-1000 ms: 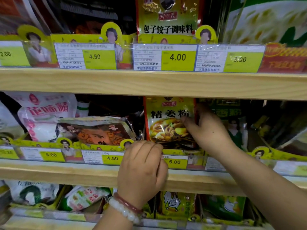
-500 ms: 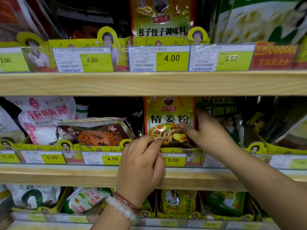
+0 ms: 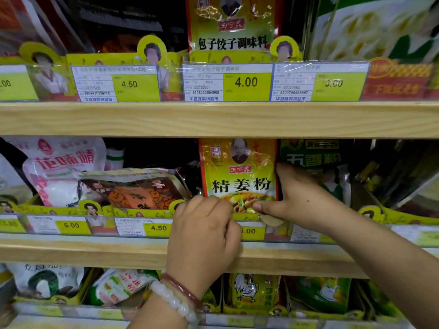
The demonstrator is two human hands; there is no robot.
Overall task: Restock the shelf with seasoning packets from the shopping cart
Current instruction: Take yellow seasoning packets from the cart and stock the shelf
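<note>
Glossy yellow foil packet upright on wooden shelf; right hand grip pinching its edge; left hand curled, contents hidden.

A yellow ginger powder packet stands upright on the middle shelf. The right hand pinches its right edge, thumb across the front. The left hand, fingers curled, touches its lower left corner, above the price tags.
</note>
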